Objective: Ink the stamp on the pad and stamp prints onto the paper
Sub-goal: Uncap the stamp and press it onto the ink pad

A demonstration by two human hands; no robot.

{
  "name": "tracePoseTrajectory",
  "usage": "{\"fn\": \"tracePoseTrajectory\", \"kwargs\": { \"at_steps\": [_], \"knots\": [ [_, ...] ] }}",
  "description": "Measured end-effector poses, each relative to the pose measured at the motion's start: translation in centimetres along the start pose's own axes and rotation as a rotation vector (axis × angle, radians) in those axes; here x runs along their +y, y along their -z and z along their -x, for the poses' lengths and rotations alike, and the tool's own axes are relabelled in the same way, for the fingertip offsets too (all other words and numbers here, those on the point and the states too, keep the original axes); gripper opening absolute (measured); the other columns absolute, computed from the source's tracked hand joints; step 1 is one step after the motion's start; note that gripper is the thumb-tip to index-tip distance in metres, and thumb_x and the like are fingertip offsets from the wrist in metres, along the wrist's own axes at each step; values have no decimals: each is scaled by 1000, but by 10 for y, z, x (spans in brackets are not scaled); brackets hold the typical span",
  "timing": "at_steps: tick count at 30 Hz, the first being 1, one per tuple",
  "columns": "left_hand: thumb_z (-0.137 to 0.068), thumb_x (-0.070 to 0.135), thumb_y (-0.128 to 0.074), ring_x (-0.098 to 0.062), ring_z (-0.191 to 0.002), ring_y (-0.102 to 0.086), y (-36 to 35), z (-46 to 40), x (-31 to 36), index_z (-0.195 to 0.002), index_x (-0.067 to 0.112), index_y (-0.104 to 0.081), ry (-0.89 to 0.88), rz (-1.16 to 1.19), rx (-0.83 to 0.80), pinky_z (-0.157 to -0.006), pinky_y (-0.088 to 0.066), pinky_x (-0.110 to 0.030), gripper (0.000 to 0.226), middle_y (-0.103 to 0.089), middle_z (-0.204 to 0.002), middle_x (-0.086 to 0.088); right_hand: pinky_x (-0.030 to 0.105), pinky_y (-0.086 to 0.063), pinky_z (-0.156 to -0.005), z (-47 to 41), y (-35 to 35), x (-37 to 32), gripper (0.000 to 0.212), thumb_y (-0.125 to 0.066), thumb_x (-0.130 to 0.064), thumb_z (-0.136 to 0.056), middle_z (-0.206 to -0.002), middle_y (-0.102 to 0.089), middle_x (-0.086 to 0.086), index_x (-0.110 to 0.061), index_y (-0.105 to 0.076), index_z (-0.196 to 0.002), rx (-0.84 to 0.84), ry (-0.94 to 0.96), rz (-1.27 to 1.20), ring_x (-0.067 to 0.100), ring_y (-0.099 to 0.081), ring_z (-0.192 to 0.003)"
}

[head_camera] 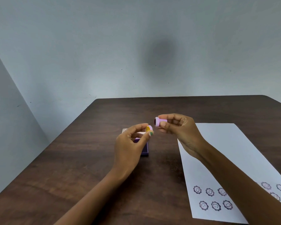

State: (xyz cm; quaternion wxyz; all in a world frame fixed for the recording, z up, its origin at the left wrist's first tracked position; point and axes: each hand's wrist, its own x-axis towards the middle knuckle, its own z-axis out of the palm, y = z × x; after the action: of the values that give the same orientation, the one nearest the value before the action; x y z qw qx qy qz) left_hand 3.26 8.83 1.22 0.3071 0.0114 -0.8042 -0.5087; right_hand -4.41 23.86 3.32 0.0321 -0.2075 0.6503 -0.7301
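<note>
My right hand (180,132) holds a small pink stamp (160,121) above the table, its dark inked face turned left. My left hand (130,143) pinches the stamp's pink cap (148,128), which bears a yellow smiley picture. The two pieces are apart, a short gap between them. Under my left hand lies the open purple ink pad (144,149), partly hidden by the fingers. A white sheet of paper (230,153) lies to the right, with two rows of flower-face prints (209,191) near its front end; my right forearm covers some of them.
The dark wooden table (81,159) stands against a pale wall (104,54). Its left edge runs diagonally from the far corner toward me. The ink pad's lid (125,130) peeks out behind my left hand.
</note>
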Motion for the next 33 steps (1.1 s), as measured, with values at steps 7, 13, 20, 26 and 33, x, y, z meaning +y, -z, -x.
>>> {"fn": "tracePoseTrajectory", "kwargs": {
  "at_steps": [7,13,20,26,33],
  "knots": [
    [-82,45,-62,-4,-95,-59,-20,2,-5,-105,31,-71,-342,-543,-150,-113,-14,-27,28,-73,-99,10,22,-57,-70,-5,11,8,16,-63,-6,-83,-94,-69,11,-11,-65,-98,167,-20,2,23,-67,-85],
    [-87,49,-55,-9,-114,-50,-28,2,-11,-115,35,-65,-364,-691,-309,-109,2,-33,33,-69,-113,11,21,-57,-69,-6,10,9,15,-64,-9,-82,-92,-68,7,-15,-64,-96,183,-20,35,21,-68,-83],
    [-79,69,-30,-8,-122,-44,-18,-6,-11,-123,40,-57,-338,-735,-303,-103,-5,-32,59,-63,-122,15,21,-57,-69,-6,10,9,13,-64,-12,-82,-92,-69,7,-17,-65,-94,186,-25,39,21,-68,-82],
    [-57,84,-42,-7,-126,-35,48,-35,-28,-124,52,-44,-87,-646,-410,-95,-16,-31,74,-44,-134,21,16,-56,-64,-7,11,10,11,-62,-12,-84,-91,-68,7,-17,-64,-94,193,-29,58,20,-67,-80],
    [-23,87,-65,-9,-110,-44,95,-46,-47,-105,48,-45,245,-528,-587,-103,-38,-46,92,-47,-115,23,18,-56,-66,-7,10,12,16,-62,-13,-84,-96,-69,10,-14,-64,-100,176,-40,89,20,-67,-82]
  ]
}}
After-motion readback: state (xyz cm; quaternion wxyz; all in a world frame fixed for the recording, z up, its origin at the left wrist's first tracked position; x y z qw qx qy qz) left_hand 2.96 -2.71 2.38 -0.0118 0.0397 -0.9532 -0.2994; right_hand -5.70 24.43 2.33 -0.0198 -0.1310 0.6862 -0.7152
